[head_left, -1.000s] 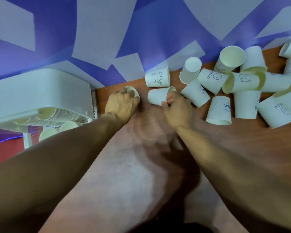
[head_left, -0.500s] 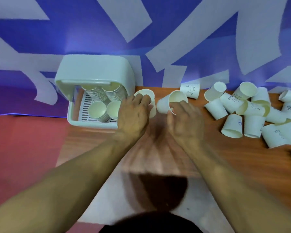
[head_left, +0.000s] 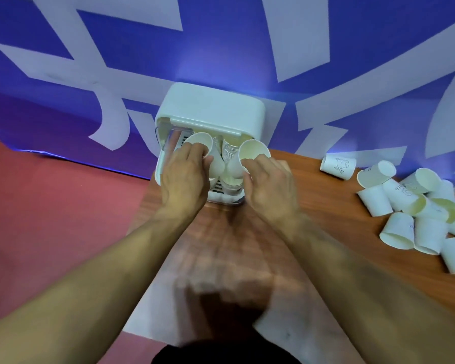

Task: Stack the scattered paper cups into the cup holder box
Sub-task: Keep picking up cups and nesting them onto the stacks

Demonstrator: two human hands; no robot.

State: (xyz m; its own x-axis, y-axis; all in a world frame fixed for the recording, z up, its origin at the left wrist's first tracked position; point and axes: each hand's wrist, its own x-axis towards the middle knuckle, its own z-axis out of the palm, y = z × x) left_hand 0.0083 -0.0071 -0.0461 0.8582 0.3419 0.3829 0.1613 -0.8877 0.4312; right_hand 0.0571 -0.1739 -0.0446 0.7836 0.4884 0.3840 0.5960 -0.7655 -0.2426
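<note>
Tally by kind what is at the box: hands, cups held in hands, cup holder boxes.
Hands: 2, left hand, right hand
Held cups: 2, left hand's cup, right hand's cup
Cup holder box: 1
Total: 5
</note>
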